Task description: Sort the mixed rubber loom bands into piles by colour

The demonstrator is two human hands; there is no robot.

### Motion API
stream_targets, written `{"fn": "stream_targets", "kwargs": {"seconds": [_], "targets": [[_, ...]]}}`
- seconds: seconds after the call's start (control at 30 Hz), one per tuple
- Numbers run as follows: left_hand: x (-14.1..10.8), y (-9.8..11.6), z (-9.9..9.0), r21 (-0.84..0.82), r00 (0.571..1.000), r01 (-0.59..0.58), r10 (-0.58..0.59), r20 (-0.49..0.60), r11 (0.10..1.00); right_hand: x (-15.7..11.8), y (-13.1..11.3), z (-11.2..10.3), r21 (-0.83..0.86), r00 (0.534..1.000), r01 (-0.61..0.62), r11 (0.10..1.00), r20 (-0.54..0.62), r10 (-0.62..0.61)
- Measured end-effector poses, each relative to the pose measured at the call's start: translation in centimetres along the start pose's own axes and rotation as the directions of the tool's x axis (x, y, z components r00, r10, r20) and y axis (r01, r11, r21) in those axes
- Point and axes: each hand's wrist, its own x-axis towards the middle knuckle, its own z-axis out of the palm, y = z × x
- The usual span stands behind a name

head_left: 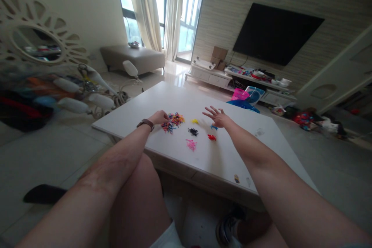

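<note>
On the white table (174,97) lies a mixed pile of small coloured bands (176,119), which look like little elastic loops. My left hand (159,117), with a watch on the wrist, is at the pile's left edge, its fingers bent together; what they pinch, if anything, is hidden. Fingers spread, my right hand (216,117) hovers over a small blue heap (214,127) that it partly covers. Between the hands are a yellow heap (194,121), a black heap (193,131) and a pink heap (191,145). A red heap (212,137) lies just below the blue one.
Two small stickers or marks, one a yellow figure (236,178), are near the table's front edge. A white lamp fixture (99,100) and bagged items crowd the floor at left. Beyond the table stand a pink basket (240,93) and a TV cabinet (212,78).
</note>
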Motion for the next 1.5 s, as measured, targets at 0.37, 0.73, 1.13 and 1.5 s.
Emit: {"fn": "stream_targets", "kwargs": {"seconds": [0.37, 0.73, 1.13, 1.5], "targets": [[0.6, -0.4, 0.9, -0.049, 1.000, -0.009, 0.009, 0.009, 0.999, 0.9, -1.8, -0.1, -0.058, 0.984, 0.102, 0.993, -0.141, -0.109], [0.5, -0.1, 1.0, -0.051, 1.000, 0.010, -0.010, -0.008, 0.999, 1.7, -6.9, -0.6, -0.023, 0.942, 0.167, 0.986, -0.292, -0.166], [0.8, 0.6, 0.4, -0.238, 0.982, -0.082, 0.037, -0.187, 0.968, 5.2, -14.7, -3.8, 0.460, 0.984, -0.059, 0.886, -0.123, 0.130], [0.7, 1.2, 0.5, -0.361, 0.989, -0.110, 0.067, -0.132, 0.926, 8.1, -17.5, -3.1, 0.559, 0.966, -0.204, 0.803, -0.016, 0.257]]}}
